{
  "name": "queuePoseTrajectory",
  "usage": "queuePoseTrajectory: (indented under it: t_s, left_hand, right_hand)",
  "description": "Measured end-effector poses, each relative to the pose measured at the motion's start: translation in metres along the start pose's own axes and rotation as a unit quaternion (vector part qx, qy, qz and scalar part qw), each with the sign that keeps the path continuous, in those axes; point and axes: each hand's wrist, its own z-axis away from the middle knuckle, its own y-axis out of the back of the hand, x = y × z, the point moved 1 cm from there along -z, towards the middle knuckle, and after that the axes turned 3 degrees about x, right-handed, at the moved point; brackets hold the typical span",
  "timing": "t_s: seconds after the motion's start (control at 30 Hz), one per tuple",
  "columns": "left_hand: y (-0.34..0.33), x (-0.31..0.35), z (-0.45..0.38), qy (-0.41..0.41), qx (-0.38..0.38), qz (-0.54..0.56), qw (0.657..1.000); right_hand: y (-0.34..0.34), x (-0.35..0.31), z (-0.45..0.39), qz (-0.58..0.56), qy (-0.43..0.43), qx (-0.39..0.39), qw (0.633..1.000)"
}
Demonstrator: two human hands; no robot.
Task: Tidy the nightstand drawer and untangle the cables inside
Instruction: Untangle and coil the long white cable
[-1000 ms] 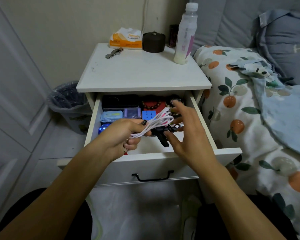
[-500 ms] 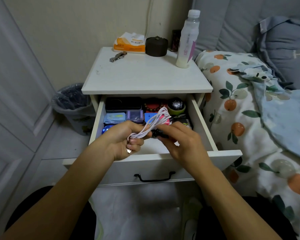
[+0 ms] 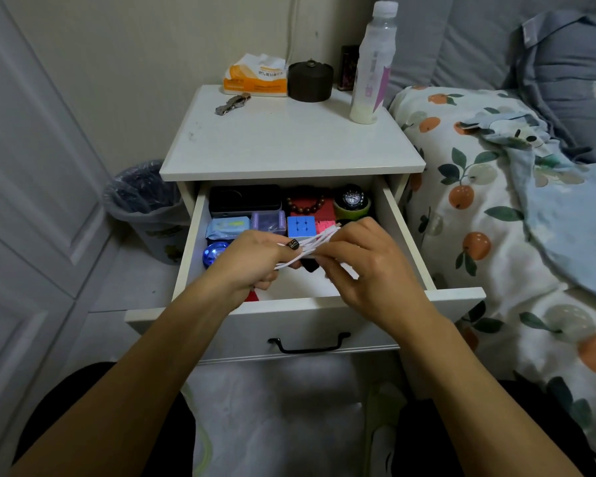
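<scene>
drawer (image 3: 405, 235): pulled open; holds black case (image 3: 244, 200), bead bracelet (image 3: 306, 205), watch (image 3: 352, 199), cube (image 3: 301, 226), blue packet (image 3: 228, 226)
cable (image 3: 315, 244): white bundle, held above drawer
left hand (image 3: 252, 259): grips cable bundle
right hand (image 3: 365, 263): pinches cable's other end

My left hand (image 3: 252, 261) and right hand (image 3: 362, 259) cover most of the white cable (image 3: 312, 246), hiding its ends. My fingers blur. A dark piece (image 3: 311, 266) beneath is unidentifiable. The drawer (image 3: 324, 325) floor is mostly hidden.
</scene>
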Motion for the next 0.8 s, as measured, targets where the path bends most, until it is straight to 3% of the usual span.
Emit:
queuePoseTrajectory:
  t_s: [0.17,0.37,0.8]
  left_hand:
    - [0.002,-0.003,-0.002,0.087,-0.04,0.094,0.991]
    - [0.009,0.001,0.0,0.162,-0.114,0.249,0.948]
    - [0.014,0.004,0.004,0.187,-0.112,0.276,0.936]
  right_hand:
    - [0.003,0.003,0.009,-0.027,-0.017,-0.034,0.999]
    - [0.0,0.001,0.007,0.01,0.01,-0.029,0.999]
    - [-0.006,-0.005,0.008,0.017,0.007,-0.014,1.0]
